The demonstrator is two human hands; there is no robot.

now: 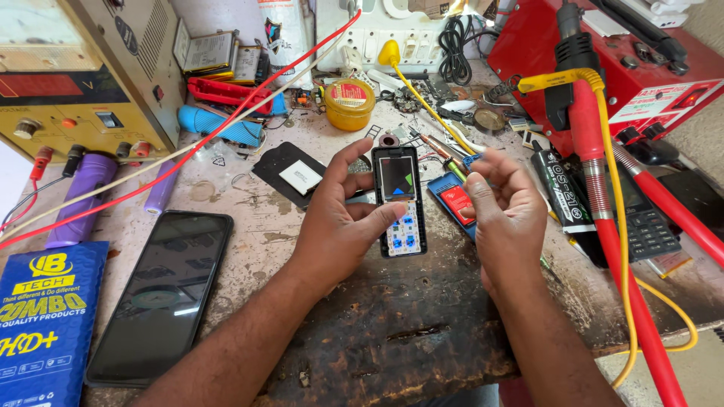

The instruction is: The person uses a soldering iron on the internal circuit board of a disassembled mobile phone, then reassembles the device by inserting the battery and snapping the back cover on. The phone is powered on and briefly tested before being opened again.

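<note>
Blue packet (45, 324) cut off by left edge.

centre: small phone (399, 200) on the desk (392, 332)
lower left: smartphone (162, 294)
upper left: power supply (83, 75)
upper centre: round tin (350, 104) behind the small phone

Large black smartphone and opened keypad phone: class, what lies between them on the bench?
In the head view, only the left hand and its forearm lie between the smartphone and the opened keypad phone.

There is only one view, from the camera on the person's head. It looks steeply down and forward at the surface (422, 332), from close above. The left hand (339, 222) and right hand (505, 207) are in the middle of the picture; both forearms enter from the bottom edge.
</note>
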